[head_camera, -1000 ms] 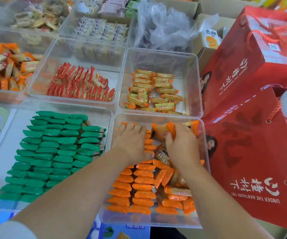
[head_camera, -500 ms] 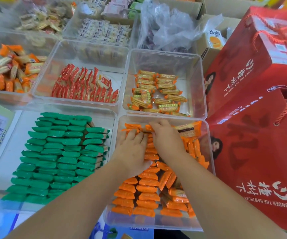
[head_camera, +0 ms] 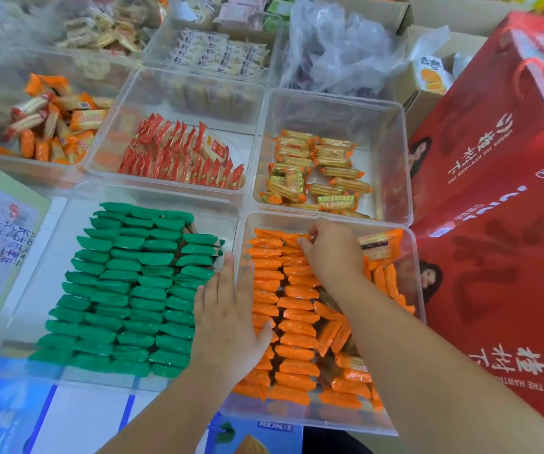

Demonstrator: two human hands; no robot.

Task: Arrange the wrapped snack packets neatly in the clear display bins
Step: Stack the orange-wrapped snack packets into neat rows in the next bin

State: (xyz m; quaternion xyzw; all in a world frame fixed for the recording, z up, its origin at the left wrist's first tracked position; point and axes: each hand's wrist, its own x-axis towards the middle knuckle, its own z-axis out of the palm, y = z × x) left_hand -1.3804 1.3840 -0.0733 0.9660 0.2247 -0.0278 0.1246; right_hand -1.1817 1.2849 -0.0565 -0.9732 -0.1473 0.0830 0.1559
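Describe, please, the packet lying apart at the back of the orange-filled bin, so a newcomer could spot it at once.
Beside the red gift boxes on the right, the nearer clear bin holds orange packets. The packet lies in its far right corner, past the right hand. Unlike the others, it shows its broad printed face.

Orange packets, green packets, red packets, clear bins. Yellowish packets with orange ends. Red boxes, white lettering. Far-edge packets blurred, possibly white.
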